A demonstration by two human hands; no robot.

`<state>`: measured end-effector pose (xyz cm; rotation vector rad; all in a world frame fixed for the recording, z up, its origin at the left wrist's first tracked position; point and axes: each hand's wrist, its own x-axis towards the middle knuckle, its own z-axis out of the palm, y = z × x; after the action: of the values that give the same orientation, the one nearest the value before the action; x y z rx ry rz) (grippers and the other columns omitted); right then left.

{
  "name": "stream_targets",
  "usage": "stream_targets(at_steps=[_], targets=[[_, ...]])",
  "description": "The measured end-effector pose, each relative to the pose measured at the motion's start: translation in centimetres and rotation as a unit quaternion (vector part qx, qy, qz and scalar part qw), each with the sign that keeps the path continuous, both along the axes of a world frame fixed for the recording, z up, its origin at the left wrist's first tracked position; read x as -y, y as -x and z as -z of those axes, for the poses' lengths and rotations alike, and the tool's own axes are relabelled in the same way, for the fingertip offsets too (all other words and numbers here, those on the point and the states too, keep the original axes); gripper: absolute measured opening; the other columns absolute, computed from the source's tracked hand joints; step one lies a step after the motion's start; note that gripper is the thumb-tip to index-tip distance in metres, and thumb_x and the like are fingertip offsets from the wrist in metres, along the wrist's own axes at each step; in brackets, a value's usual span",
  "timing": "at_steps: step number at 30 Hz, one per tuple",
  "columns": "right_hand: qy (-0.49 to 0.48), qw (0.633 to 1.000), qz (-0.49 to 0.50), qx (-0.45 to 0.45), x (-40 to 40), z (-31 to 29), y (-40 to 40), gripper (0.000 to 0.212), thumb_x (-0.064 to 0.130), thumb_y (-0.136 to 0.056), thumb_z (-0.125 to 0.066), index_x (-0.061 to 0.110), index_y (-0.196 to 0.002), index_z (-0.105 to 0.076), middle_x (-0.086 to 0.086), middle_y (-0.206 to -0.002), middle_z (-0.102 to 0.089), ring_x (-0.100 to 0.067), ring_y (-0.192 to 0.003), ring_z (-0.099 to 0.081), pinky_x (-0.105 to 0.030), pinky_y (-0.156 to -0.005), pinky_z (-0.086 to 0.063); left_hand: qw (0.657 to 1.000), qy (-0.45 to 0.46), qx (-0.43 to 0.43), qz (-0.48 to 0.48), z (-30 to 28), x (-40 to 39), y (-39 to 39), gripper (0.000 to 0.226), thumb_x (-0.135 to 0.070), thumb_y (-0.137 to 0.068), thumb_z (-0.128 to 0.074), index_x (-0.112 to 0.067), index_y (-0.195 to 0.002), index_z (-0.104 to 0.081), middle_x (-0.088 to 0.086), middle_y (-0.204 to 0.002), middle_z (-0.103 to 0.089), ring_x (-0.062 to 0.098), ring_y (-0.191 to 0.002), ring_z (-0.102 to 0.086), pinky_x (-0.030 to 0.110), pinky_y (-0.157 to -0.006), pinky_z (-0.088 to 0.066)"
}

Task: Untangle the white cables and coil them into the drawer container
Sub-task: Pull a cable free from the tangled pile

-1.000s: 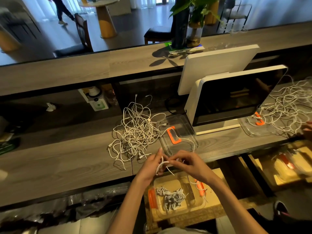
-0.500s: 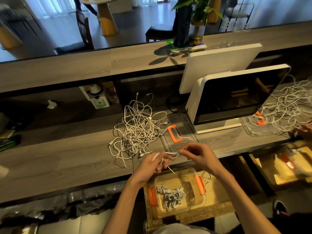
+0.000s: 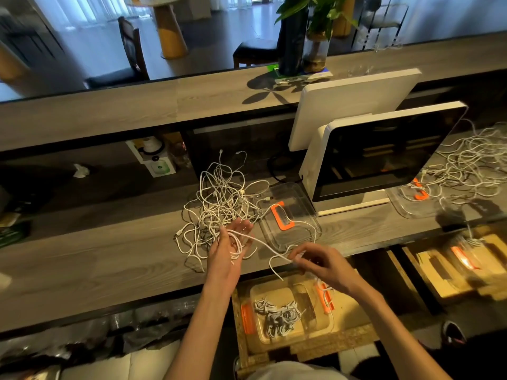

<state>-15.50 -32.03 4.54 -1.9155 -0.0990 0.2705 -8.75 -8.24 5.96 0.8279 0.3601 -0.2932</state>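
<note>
The white cable (image 3: pixel 248 238) being coiled runs in loops around the left hand (image 3: pixel 231 246), whose fingers are straight and spread, palm up, over the counter (image 3: pixel 90 259); the loops lie across the palm and fingers. From there the cable's free length stretches rightward and slightly toward the person to the right hand (image 3: pixel 319 260), which pinches it between curled fingertips, with a short tail hanging below the pinch. So the strand's long axis lies roughly left to right between the two hands, and the right hand is the one placed to feed the next turn onto the left. Just beyond the left hand sits the tangle of white cables (image 3: pixel 219 204) on the counter, touching or nearly touching the fingertips; whether the held cable is free of it is hard to tell. The drawer container (image 3: pixel 323 333), clear with orange clips, lies below the counter edge, nearer the person and beneath the right hand, with several coiled cables already inside. A clear lid (image 3: pixel 288 218) rests beside the tangle.
</note>
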Motion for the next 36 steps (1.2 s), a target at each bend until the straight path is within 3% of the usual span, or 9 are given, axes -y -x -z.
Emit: stream_targets(at_steps=[5,9,12,15,20,24,29,34,36], targets=[[0.025,0.992,-0.118,-0.039,-1.6,0.2,0.9,0.017,0.024,-0.097,-0.07,0.023,-0.114,-0.072,0.006,-0.104,-0.071,-0.015,-0.097,-0.07,-0.035,-0.087,-0.06,0.997,-0.077,-0.002,-0.014,1.0,0.7,-0.4,0.032,-0.03,-0.108,-0.039,-0.006,-0.096,-0.056,0.003,-0.071,-0.049,0.011,-0.057,-0.047,0.026,-0.061,-0.043],[-0.011,0.989,-0.142,-0.029,-2.7,-1.6,0.2,0.017,0.019,-0.098,-0.069,0.018,-0.114,-0.076,0.013,-0.103,-0.071,-0.007,-0.097,-0.066,-0.023,-0.084,-0.053,0.961,-0.265,0.043,0.062,1.5,1.4,0.0,0.032,-0.028,-0.109,-0.038,-0.005,-0.1,-0.057,0.002,-0.074,-0.049,0.007,-0.054,-0.041,0.02,-0.051,-0.034],[-0.072,0.993,-0.089,-0.024,-3.2,-2.5,-0.4,0.018,0.015,-0.098,-0.068,0.015,-0.115,-0.075,0.007,-0.106,-0.073,-0.014,-0.099,-0.067,-0.03,-0.086,-0.054,0.931,-0.333,0.045,0.145,1.4,1.8,0.7,0.037,-0.036,-0.108,-0.041,-0.006,-0.1,-0.062,0.003,-0.079,-0.057,0.008,-0.059,-0.049,0.019,-0.054,-0.04],[-0.141,0.99,-0.02,-0.001,-3.6,-2.6,-1.0,0.024,0.013,-0.096,-0.07,0.015,-0.12,-0.071,0.0,-0.11,-0.072,-0.022,-0.102,-0.068,-0.041,-0.091,-0.054,0.907,-0.348,0.038,0.235,0.7,2.0,1.4,0.046,-0.047,-0.105,-0.04,-0.012,-0.106,-0.07,0.005,-0.093,-0.073,0.017,-0.079,-0.067,0.027,-0.07,-0.052],[-0.142,0.986,0.071,0.046,-3.7,-1.3,-2.3,0.021,0.019,-0.09,-0.078,0.018,-0.11,-0.075,-0.009,-0.106,-0.072,-0.047,-0.1,-0.065,-0.066,-0.088,-0.052,0.915,-0.268,0.007,0.301,0.5,2.6,2.4,0.058,-0.063,-0.098,-0.041,-0.015,-0.105,-0.073,0.002,-0.076,-0.066,0.01,-0.056,-0.049,0.02,-0.047,-0.036],[-0.14,0.983,0.112,0.051,-3.6,-0.7,-2.7,0.021,0.016,-0.085,-0.079,0.011,-0.104,-0.075,-0.006,-0.104,-0.074,-0.029,-0.1,-0.071,-0.059,-0.091,-0.057,0.909,-0.198,0.033,0.366,0.1,2.3,2.9,0.07,-0.065,-0.102,-0.029,-0.008,-0.093,-0.069,0.005,-0.069,-0.057,0.01,-0.054,-0.04,0.022,-0.049,-0.025],[-0.133,0.986,0.085,0.048,-2.9,-0.8,-2.6,0.027,0.018,-0.082,-0.08,0.005,-0.105,-0.074,-0.01,-0.1,-0.075,-0.03,-0.097,-0.072,-0.04,-0.09,-0.059,0.875,-0.221,0.119,0.413,-0.4,1.5,3.0,0.046,-0.05,-0.101,-0.047,-0.008,-0.092,-0.066,-0.002,-0.065,-0.052,0.009,-0.053,-0.036,0.019,-0.048,-0.028],[-0.081,0.992,0.086,0.042,-0.4,-1.5,-2.3,0.016,0.02,-0.088,-0.073,0.008,-0.098,-0.075,0.003,-0.086,-0.075,-0.012,-0.08,-0.07,-0.021,-0.074,-0.056,0.91,-0.228,0.122,0.324,-0.1,-0.3,2.1,0.046,-0.044,-0.103,-0.044,-0.008,-0.1,-0.072,0.003,-0.071,-0.057,0.011,-0.054,-0.042,0.021,-0.048,-0.031],[-0.057,0.995,0.079,0.035,0.9,-1.2,-2.2,0.015,0.023,-0.089,-0.072,0.011,-0.098,-0.075,0.002,-0.086,-0.074,-0.014,-0.08,-0.071,-0.024,-0.074,-0.057,0.922,-0.248,0.129,0.268,0.0,-0.9,1.6,0.048,-0.046,-0.1,-0.045,-0.007,-0.107,-0.071,0.007,-0.078,-0.066,0.011,-0.057,-0.046,0.024,-0.055,-0.033]])
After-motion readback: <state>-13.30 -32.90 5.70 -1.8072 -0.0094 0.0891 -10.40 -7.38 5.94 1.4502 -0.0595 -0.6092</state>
